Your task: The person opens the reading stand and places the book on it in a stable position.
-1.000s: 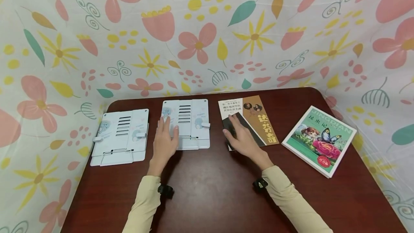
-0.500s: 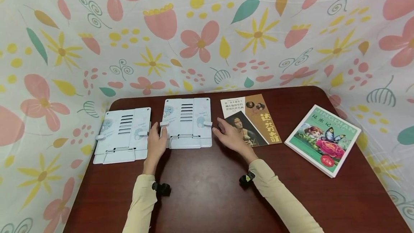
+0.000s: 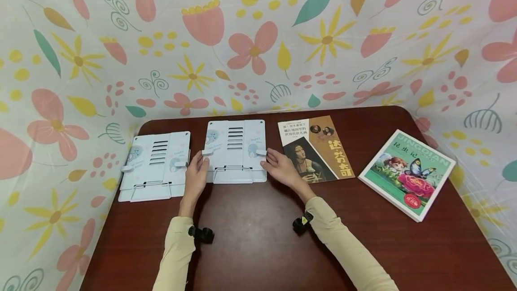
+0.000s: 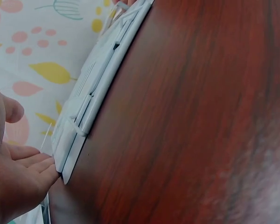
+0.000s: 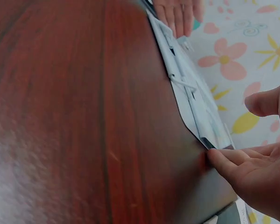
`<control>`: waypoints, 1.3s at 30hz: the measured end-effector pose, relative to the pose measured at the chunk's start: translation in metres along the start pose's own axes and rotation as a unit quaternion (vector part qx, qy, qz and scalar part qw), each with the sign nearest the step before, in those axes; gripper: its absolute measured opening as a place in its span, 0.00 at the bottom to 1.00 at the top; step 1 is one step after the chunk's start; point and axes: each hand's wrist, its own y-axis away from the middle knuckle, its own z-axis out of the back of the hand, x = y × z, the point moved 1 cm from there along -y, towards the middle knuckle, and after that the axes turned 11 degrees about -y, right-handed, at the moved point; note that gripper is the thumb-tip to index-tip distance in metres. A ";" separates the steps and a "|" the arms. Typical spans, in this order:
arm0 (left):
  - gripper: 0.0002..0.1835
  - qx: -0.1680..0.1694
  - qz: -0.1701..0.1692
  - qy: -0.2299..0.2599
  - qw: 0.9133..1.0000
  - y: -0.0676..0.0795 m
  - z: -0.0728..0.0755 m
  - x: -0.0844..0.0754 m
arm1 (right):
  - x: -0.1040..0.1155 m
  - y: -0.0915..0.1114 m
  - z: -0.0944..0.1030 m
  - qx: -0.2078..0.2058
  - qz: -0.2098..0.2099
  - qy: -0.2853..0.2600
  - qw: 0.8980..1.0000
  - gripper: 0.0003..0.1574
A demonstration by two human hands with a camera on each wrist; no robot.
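A flat white book stand (image 3: 235, 147) with slots, a wire ledge and a small clip on either side lies folded at the table's back middle. My left hand (image 3: 196, 175) is at its left edge. In the left wrist view its fingers (image 4: 35, 165) reach the stand's corner, with the thumb held apart. At the opposite edge is my right hand (image 3: 281, 168). Its fingertips (image 5: 219, 158) meet the edge in the right wrist view, and the thumb (image 5: 263, 102) stays raised off the stand.
A second white book stand (image 3: 157, 160) lies to the left. Right of the middle one is a brown-and-white book (image 3: 334, 149) with a portrait cover; farther right lies a thick green book (image 3: 408, 172). Behind the dark red table (image 3: 250, 237) hangs a flowered cloth (image 3: 250, 8).
Both hands have come to the sides of the middle stand. The right hand moved left off the portrait book; the left hand drew back from over the stand to its left edge.
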 end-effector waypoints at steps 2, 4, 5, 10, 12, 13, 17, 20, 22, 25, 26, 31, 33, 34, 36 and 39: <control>0.34 -0.002 0.002 -0.006 1.000 0.002 -0.002 -0.001 | 0.000 0.001 -0.001 0.000 0.001 0.005 1.000 0.44; 0.35 -0.004 0.002 -0.014 1.000 0.003 -0.004 -0.002 | 0.002 0.002 -0.001 -0.004 0.001 0.011 1.000 0.45; 0.35 -0.004 0.004 -0.017 1.000 0.004 -0.004 -0.002 | 0.002 0.003 0.000 -0.006 0.000 0.012 1.000 0.45; 0.35 0.000 0.009 -0.016 1.000 0.010 -0.004 -0.001 | 0.002 0.010 0.000 -0.006 -0.011 0.011 1.000 0.47; 0.35 0.003 0.014 -0.009 1.000 0.013 -0.003 0.000 | 0.002 0.014 0.000 -0.004 -0.013 0.012 1.000 0.48; 0.34 0.005 0.017 -0.006 1.000 0.015 -0.003 0.000 | 0.001 0.015 0.000 -0.003 -0.012 0.016 1.000 0.48; 0.34 0.007 0.025 -0.005 1.000 0.022 -0.001 0.002 | 0.000 0.023 -0.002 -0.003 -0.008 0.020 1.000 0.47; 0.33 0.009 0.021 -0.016 1.000 0.029 -0.001 0.003 | 0.000 0.030 -0.002 -0.008 -0.017 0.015 1.000 0.46; 0.33 0.009 0.019 -0.021 1.000 0.034 -0.001 0.003 | 0.000 0.035 -0.003 -0.011 -0.026 0.012 1.000 0.47; 0.32 0.007 0.016 -0.017 1.000 0.042 -0.002 0.004 | -0.002 0.041 -0.003 -0.011 -0.030 0.013 0.999 0.46; 0.31 0.006 0.016 -0.016 1.000 0.044 -0.002 0.005 | -0.002 0.043 -0.002 -0.011 -0.029 0.012 0.999 0.46; 0.29 -0.002 0.017 -0.018 1.000 0.052 -0.002 0.004 | -0.003 0.055 -0.001 -0.017 -0.031 -0.004 0.999 0.44; 0.28 -0.008 0.016 -0.021 1.000 0.053 -0.002 0.004 | -0.004 0.058 -0.002 -0.021 -0.033 -0.012 0.999 0.43; 0.27 -0.012 0.015 -0.023 1.000 0.054 -0.001 0.004 | -0.005 0.060 -0.002 -0.024 -0.034 -0.013 0.999 0.43; 0.26 -0.017 0.016 -0.027 0.999 0.056 -0.001 0.004 | -0.005 0.063 -0.002 -0.028 -0.034 -0.016 0.999 0.42; 0.23 -0.021 0.015 -0.034 0.999 0.059 0.002 0.004 | -0.005 0.068 -0.002 -0.036 -0.034 -0.017 0.999 0.41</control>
